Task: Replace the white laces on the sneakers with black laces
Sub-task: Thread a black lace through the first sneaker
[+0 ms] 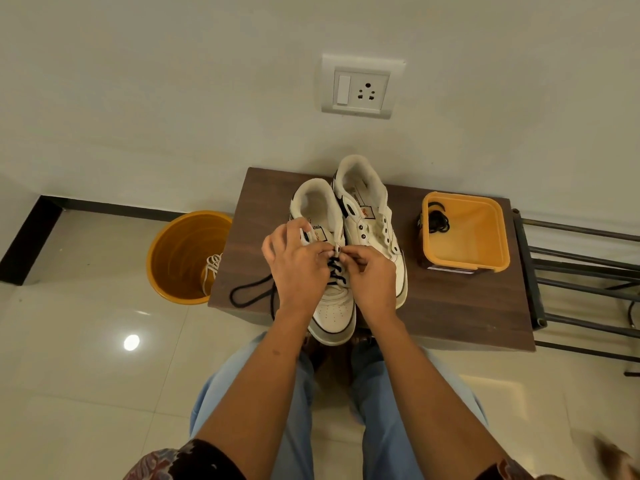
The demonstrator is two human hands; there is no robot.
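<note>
Two white sneakers are set side by side on a dark wooden table point(450, 306), toes toward the person. The near sneaker point(334, 313) is partly threaded with a black lace point(335, 270) — several crossings are seen over its tongue, and a loose loop of the same lace is trailed off to the left across the tabletop. The left hand point(298, 258) is curled over the sneaker's upper left side, and its fingertips are brought to the top eyelet, where the lace appears to be pinched. The right hand point(372, 271) is closed at the same spot from the other side, thumb and forefinger pressed together on the lace end. The second sneaker point(372, 216) is left unlaced, its eyelets bare.

Further right on the table, a square orange tub point(485, 265) is placed, with a coiled black lace point(438, 220) inside at its far left corner. On the floor left of the table, an orange bucket point(173, 258) is stood — a white lace point(211, 268) is draped inside it.
</note>
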